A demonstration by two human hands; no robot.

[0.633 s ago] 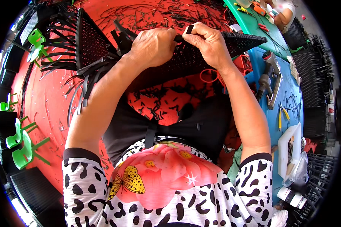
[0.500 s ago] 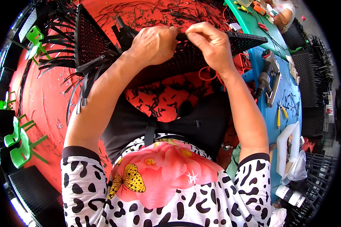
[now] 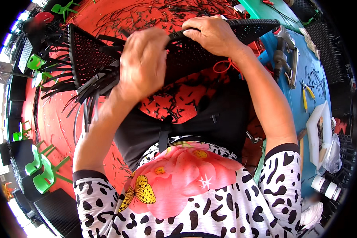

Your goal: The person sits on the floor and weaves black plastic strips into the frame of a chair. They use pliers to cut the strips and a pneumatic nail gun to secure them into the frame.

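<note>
A black woven panel with loose strip ends fanning out at its left lies across my lap, over the red floor. My right hand grips the panel's upper rim near its right end. My left hand is closed around a black strip at the same rim, a little lower and to the left, and is blurred by motion. Loose black strips hang down from the panel under my left wrist.
Cut black strip scraps litter the red floor. A blue table on the right holds a staple gun, yellow-handled pliers and a white tray. Green plastic chairs and black woven pieces stand at the left.
My left hand has pulled down and away from my right hand along the rim. The panel sits larger and lower in view as my head has moved closer.
</note>
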